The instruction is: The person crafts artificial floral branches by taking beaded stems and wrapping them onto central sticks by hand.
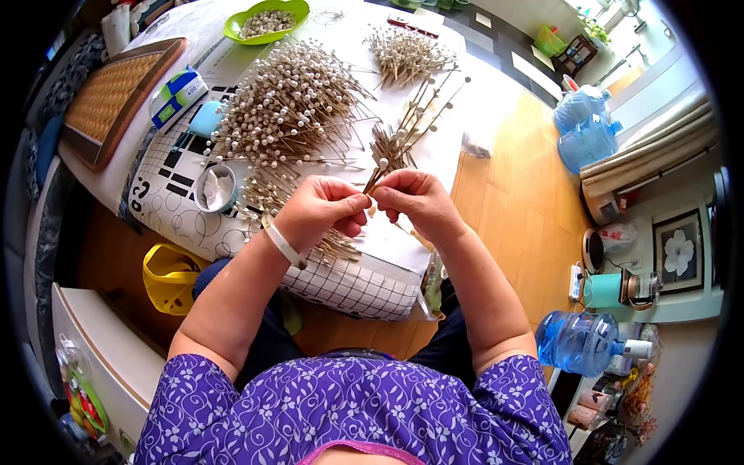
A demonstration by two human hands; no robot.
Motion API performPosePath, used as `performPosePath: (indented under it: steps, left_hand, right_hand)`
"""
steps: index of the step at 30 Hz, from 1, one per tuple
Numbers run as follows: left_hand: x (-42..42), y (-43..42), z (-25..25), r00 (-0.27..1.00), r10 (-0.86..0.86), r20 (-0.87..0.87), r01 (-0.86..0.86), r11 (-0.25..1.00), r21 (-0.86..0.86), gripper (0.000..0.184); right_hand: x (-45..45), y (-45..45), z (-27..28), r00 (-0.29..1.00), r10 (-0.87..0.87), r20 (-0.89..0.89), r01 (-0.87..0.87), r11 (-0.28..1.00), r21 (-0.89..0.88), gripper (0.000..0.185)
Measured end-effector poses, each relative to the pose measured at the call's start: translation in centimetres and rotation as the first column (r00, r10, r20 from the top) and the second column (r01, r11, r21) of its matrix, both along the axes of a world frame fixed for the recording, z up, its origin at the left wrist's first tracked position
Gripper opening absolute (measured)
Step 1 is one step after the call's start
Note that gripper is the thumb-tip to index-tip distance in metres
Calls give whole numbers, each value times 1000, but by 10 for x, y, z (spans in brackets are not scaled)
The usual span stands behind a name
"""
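My left hand (329,208) and my right hand (418,203) meet near the front of the table, fingertips almost touching. Both are closed in a pinch on a thin brown stem with a pale bead (384,164) at its upper end; its lower part is hidden by the fingers. Just beyond lies a bundle of brown stems (394,147), some with darker beads at their far ends. To the left spreads a large heap of white-beaded stems (291,101), with more loose stems (267,190) beside my left hand. A smaller beaded pile (407,54) lies at the back.
A green bowl of beads (267,22), a tissue pack (178,96) and a round tin (216,189) stand on the patterned table cover (356,287). A yellow bag (170,279) is below left. Blue water bottles (577,342) stand at right.
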State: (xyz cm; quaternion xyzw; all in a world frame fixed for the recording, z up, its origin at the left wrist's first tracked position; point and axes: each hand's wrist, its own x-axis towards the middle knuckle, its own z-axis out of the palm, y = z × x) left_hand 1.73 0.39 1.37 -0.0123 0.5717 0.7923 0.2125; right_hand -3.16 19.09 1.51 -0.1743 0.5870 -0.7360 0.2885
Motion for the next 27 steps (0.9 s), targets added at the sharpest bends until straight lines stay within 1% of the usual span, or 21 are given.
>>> performPosePath:
  steps: [1,3,4,6,7,9,10,12,13,15,19,21,25,27]
  left_hand:
    - [0,1,0,1000,18,-9,-18,1000,6,17]
    - [0,3,1,999,45,-9,-45,999,9,14]
    - [0,3,-1,999,47,-9,-47,999,8,14]
    - [-1,4,-5,996,80,-46,-80,997,-7,14]
    - [-2,5,-6,996,79,-47,-79,997,-7,14]
    - [-2,6,-9,984,110,-140,-121,990,-70,14]
    - [-2,7,-10,984,111,-139,-122,990,-69,14]
    - [-1,10,-12,961,153,-231,-188,973,-134,13]
    - [-1,12,-12,961,153,-230,-187,973,-134,13]
    - [1,16,-11,936,194,-292,-249,954,-164,13]
    - [3,19,-9,928,184,-325,-245,956,-159,13]
    - [5,20,-9,928,195,-318,-252,956,-150,12]
    - [4,21,-10,931,194,-308,-251,955,-156,11]
    - [3,20,-11,941,158,-300,-219,959,-182,14]
  right_hand:
    - [0,-1,-1,1000,-1,2,1,1000,-1,12]
    - [2,-3,-4,997,-54,48,55,998,-40,12]
    - [3,-6,-6,997,-52,48,54,998,-41,12]
    - [7,-9,-9,991,-130,18,131,989,-69,11]
    - [10,-10,-8,991,-130,16,131,989,-69,11]
    - [13,-14,-7,978,-200,-52,200,980,-11,11]
    - [13,-16,-6,979,-199,-52,199,980,-9,11]
    - [15,-18,-5,960,-237,-146,249,967,63,11]
    - [15,-19,-5,960,-238,-145,249,966,64,11]
    - [15,-20,-8,946,-269,-181,280,959,43,11]
    - [13,-19,-11,951,-261,-164,267,964,16,11]
    - [13,-19,-11,962,-252,-108,252,968,-10,12]
    - [11,-17,-11,967,-230,-108,231,973,-6,12]
    - [11,-17,-9,965,-224,-135,230,973,25,11]
